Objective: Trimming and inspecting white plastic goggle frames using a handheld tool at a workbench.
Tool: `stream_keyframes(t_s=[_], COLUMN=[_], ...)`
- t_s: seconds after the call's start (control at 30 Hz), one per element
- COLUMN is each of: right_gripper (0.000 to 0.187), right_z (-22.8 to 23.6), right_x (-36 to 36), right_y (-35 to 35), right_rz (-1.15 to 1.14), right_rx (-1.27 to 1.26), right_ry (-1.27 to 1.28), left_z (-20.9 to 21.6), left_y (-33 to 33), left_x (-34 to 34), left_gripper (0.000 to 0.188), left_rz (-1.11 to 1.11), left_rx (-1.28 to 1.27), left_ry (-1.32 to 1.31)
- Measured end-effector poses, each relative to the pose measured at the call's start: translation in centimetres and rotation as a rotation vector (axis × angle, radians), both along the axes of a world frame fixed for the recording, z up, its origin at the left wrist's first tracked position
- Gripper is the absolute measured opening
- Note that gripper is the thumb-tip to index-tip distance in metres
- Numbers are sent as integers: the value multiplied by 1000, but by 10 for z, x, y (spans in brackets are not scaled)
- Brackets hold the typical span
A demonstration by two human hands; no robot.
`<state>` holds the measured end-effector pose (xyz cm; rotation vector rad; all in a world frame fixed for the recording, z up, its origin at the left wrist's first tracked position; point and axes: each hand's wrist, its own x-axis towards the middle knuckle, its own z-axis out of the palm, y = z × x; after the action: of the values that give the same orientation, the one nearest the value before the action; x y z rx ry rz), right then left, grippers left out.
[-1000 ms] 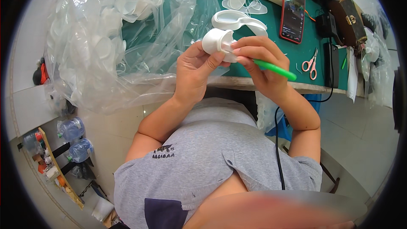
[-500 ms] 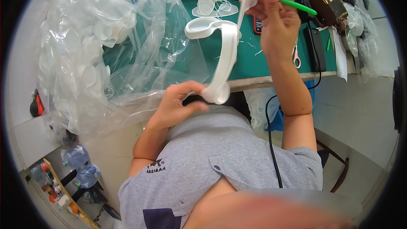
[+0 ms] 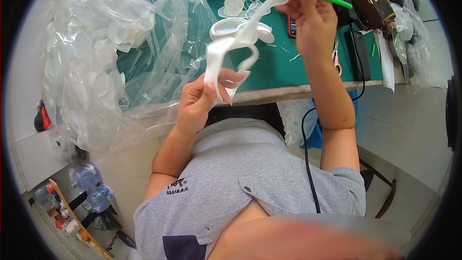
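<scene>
Dark lettering (image 3: 177,189) marks our grey shirt (image 3: 211,166).
Our left hand (image 3: 195,103) pinches a white strap (image 3: 214,60); our raised right hand (image 3: 312,21) grips its translucent tail (image 3: 265,10) and a green-handled tool (image 3: 335,1).

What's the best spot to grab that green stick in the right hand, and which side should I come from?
Probably pinch the green stick across its free outer end, coming from the person's right. That slim, straight end juts out past the right hand with nothing covering it, while the inner end is hidden in the grasp.
</scene>
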<state>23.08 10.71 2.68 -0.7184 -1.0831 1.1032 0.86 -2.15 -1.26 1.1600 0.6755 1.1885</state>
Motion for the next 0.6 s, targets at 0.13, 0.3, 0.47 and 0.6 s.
stream_keyframes(t_s=[0.13,0.3,0.47,0.6], right_gripper=[26,30,24,25], right_z=[-8,18,45,41], right_x=[-5,-47,-90,-101], right_y=[18,1,-51,-74], right_rz=[8,392,772,867], right_rx=[-66,-21,-115,-160], right_ry=[88,-1,0,-50], left_z=[9,14,12,17], left_y=[-5,-9,-12,-9], left_x=[-14,-29,-51,-54], left_gripper=[48,50,79,79], left_rz=[-1,-45,-241,-320], left_rx=[7,-96,-428,-609], left_ry=[-73,-353,-544,-679])
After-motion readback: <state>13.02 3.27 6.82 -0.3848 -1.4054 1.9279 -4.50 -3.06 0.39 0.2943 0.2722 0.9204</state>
